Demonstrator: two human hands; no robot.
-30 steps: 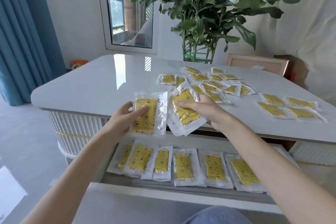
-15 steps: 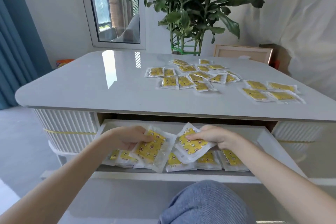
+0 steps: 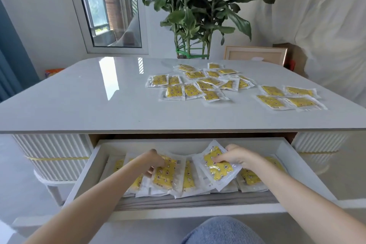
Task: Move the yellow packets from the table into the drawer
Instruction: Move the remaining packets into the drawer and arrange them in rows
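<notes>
Since a moment ago both hands have sunk a little deeper into the open drawer (image 3: 285, 156), and the packets they carry now lie lower, against the row already stored there. The left hand (image 3: 153, 161) has its fingers curled over the top edge of a yellow packet (image 3: 166, 172), pinching it from above; the packet slants down and toward the drawer's front from the fingertips, overlapping the stored packets (image 3: 188, 176) just beside and beneath it. The right hand (image 3: 235, 157) pinches a second yellow packet (image 3: 216, 166), thumb under and fingers bent on its face; this packet sits tilted, to the left of the fingers, its lower corner resting on the row. Beyond both hands, well apart from the fingers, many loose yellow packets (image 3: 200, 85) remain scattered on the table (image 3: 79, 101).
</notes>
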